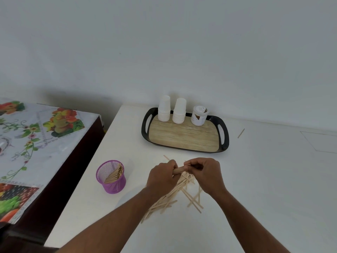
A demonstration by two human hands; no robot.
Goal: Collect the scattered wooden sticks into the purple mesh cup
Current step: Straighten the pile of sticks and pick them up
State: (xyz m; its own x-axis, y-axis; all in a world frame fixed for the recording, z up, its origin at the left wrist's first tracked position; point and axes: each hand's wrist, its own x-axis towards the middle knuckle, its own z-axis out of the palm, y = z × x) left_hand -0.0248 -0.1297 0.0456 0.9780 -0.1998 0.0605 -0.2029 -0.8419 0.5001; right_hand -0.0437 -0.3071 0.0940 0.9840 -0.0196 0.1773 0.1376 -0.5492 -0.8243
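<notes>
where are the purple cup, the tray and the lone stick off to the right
purple cup point(114, 185): head view, on its outer mesh wall
tray point(182, 136): head view, on its bare wooden floor
lone stick point(241, 133): head view, at its middle

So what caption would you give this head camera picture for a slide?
Both hands, left hand and right hand, grip a bundle of wooden sticks above the scattered pile, beside the partly filled purple mesh cup.

Both hands point(161, 177) point(206, 175) hold sticks point(179, 169) beside purple cup point(111, 177)
</notes>
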